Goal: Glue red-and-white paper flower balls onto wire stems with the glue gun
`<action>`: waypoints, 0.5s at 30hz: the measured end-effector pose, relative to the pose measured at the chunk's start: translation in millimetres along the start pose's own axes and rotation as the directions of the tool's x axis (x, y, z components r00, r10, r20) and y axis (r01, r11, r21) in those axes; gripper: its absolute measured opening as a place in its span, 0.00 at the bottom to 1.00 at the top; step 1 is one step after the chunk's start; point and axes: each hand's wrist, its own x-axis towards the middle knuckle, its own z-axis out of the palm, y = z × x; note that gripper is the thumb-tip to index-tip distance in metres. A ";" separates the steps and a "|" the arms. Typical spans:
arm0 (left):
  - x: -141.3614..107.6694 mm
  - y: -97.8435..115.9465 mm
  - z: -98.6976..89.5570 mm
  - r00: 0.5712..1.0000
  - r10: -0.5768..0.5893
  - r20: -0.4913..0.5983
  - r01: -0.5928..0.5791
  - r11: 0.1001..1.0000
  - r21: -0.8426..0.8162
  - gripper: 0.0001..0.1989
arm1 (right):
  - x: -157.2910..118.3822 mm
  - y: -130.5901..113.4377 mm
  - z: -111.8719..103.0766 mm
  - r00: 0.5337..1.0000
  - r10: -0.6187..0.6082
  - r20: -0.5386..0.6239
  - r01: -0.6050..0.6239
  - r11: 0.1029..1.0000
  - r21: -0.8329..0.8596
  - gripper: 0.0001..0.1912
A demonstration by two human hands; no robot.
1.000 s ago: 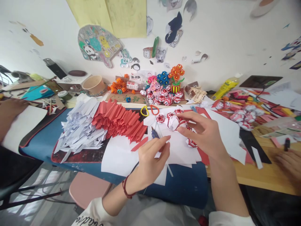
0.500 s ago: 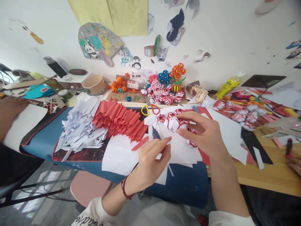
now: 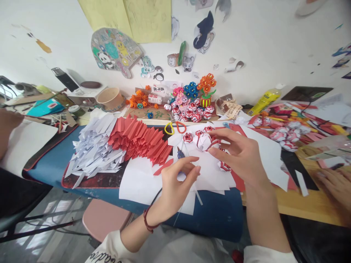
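Observation:
My left hand hovers over white paper, thumb and index finger apart, with nothing visible between them. Just behind it lies a dark blue pointed tool, partly hidden by the hand. My right hand has its thumb and fingertips at a white and red paper flower among several similar ones. A red-and-white rolled flower sits left of it. Folded red paper strips and white strips are heaped to the left.
Scissors with yellow and orange handles lie behind the flowers. Finished paper flowers stand at the back by the wall. Another person's hand rests at the right edge, and another at the far left. A pink stool is below.
My left hand's thumb and index finger have spread slightly. My right hand and the white flower have shifted a little. The person's hand at the right has moved further into view.

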 end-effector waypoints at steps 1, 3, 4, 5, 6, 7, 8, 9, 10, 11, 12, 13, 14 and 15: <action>-0.3 -0.1 0.3 1.000 -0.003 0.001 0.003 1.000 0.004 0.06 | 0.0 -0.4 0.0 1.000 0.004 0.002 -0.004 1.000 0.001 0.17; -0.4 -0.4 0.7 1.000 -0.001 0.004 0.001 1.000 0.018 0.05 | 0.4 -0.8 -0.3 1.000 0.010 0.014 -0.010 1.000 -0.006 0.17; -0.1 -0.6 1.0 1.000 -0.004 0.004 0.004 1.000 0.025 0.05 | 0.9 -0.7 -0.5 1.000 0.009 0.020 -0.009 1.000 -0.015 0.17; 0.6 -1.0 1.1 1.000 -0.011 0.003 0.011 1.000 0.026 0.05 | 1.7 -0.5 -1.0 1.000 0.007 0.028 -0.006 1.000 -0.028 0.18; 1.6 -1.6 1.3 1.000 -0.019 0.000 0.019 1.000 0.019 0.05 | 2.9 -0.2 -1.6 0.999 0.004 0.037 -0.002 0.999 -0.041 0.19; 3.1 -2.5 1.6 1.000 -0.030 -0.005 0.030 1.000 0.003 0.05 | 4.3 0.1 -2.3 0.999 -0.001 0.050 0.003 0.999 -0.050 0.20; 4.7 -3.5 1.8 0.999 -0.040 -0.007 0.039 0.999 -0.017 0.06 | 6.0 0.4 -3.1 0.998 -0.007 0.063 0.010 0.998 -0.054 0.20; 6.3 -4.7 2.2 0.999 -0.049 -0.009 0.048 0.998 -0.041 0.06 | 7.9 0.6 -3.9 0.997 -0.014 0.078 0.018 0.998 -0.052 0.20; 7.9 -5.9 2.6 0.998 -0.056 -0.009 0.055 0.997 -0.062 0.06 | 9.8 0.7 -4.7 0.995 -0.025 0.094 0.029 0.999 -0.044 0.20; 9.3 -7.0 2.9 0.998 -0.059 -0.010 0.058 0.995 -0.078 0.07 | 11.7 0.6 -5.4 0.993 -0.038 0.110 0.042 0.999 -0.033 0.19; 10.2 -7.8 3.3 0.998 -0.059 -0.013 0.057 0.995 -0.087 0.07 | 13.4 0.5 -5.9 0.991 -0.054 0.123 0.057 0.998 -0.023 0.19; 10.9 -8.4 3.6 0.998 -0.055 -0.016 0.054 0.994 -0.091 0.08 | 14.8 0.3 -6.2 0.989 -0.067 0.135 0.070 0.997 -0.016 0.19; 11.1 -8.6 3.7 0.999 -0.050 -0.021 0.048 0.994 -0.094 0.08 | 15.9 0.1 -6.4 0.986 -0.079 0.146 0.081 0.997 -0.010 0.18; 11.0 -8.5 3.8 0.999 -0.045 -0.027 0.042 0.995 -0.095 0.08 | 16.6 -0.1 -6.4 0.984 -0.087 0.156 0.089 0.996 -0.005 0.18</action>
